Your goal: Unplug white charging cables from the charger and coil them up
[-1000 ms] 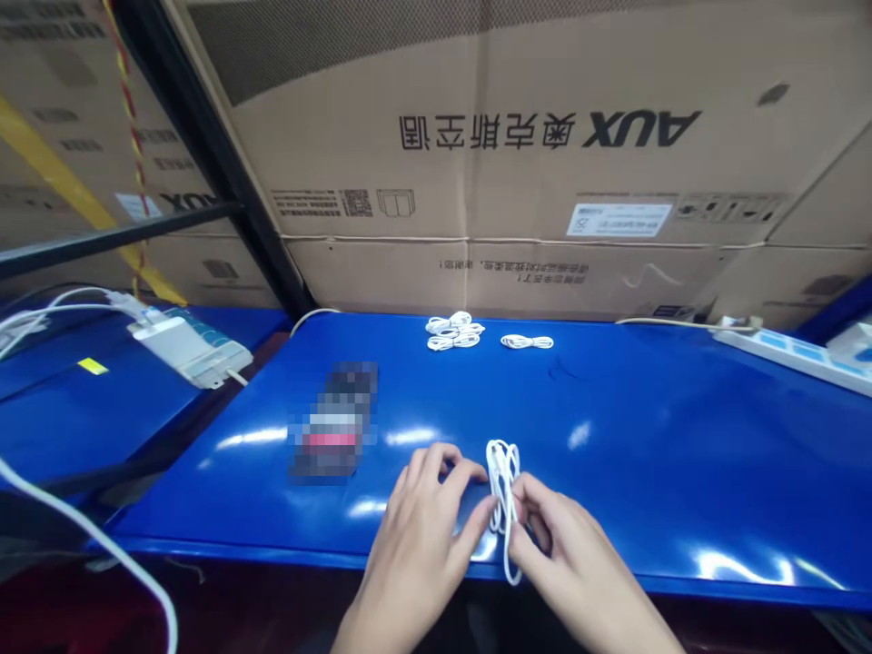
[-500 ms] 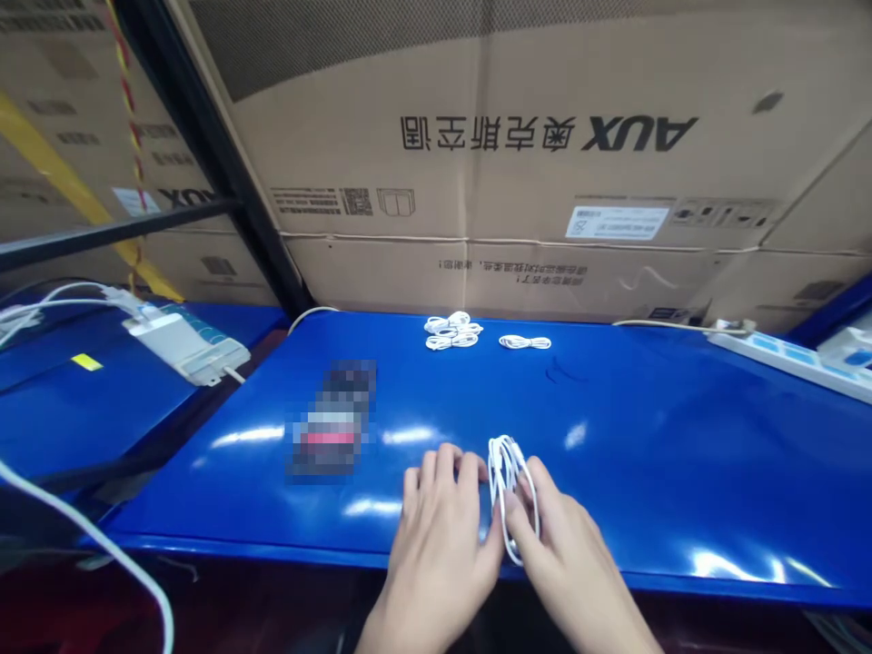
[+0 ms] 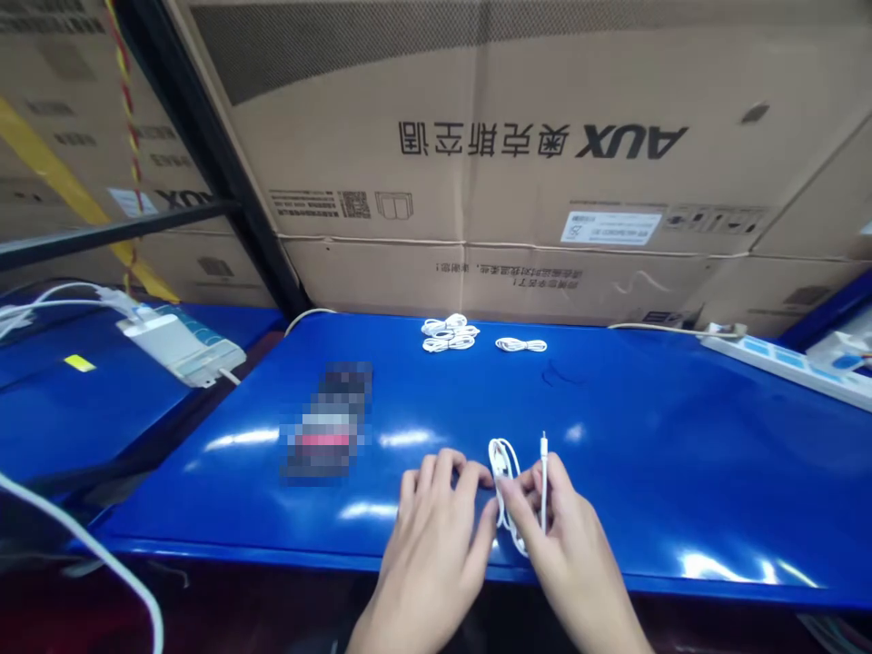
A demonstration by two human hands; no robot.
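Between my hands, near the front of the blue tabletop, is a white charging cable (image 3: 505, 457) wound in a loose coil. My right hand (image 3: 562, 538) is closed on it, thumb over the coil. One cable end, a white plug with a metal tip (image 3: 543, 444), points up past its fingers. My left hand (image 3: 436, 531) lies palm down at the coil's left side, fingers curved. Its thumb and index fingertip close in on the coil's edge; the exact contact is partly hidden. Farther back lie several bundled white cables (image 3: 450, 333) and one single bundle (image 3: 521, 345).
A blurred-out dark object (image 3: 327, 422) lies left on the blue table (image 3: 259, 500). A white power strip (image 3: 783, 368) is at the right, and a charger block (image 3: 160, 345) at the left. Large cardboard boxes (image 3: 518, 200) stand behind, beside a black metal frame (image 3: 218, 145).
The cable's plug end now sticks up apart from the coil at my right hand. The coil looks narrower, and my left thumb has drawn back slightly from it.
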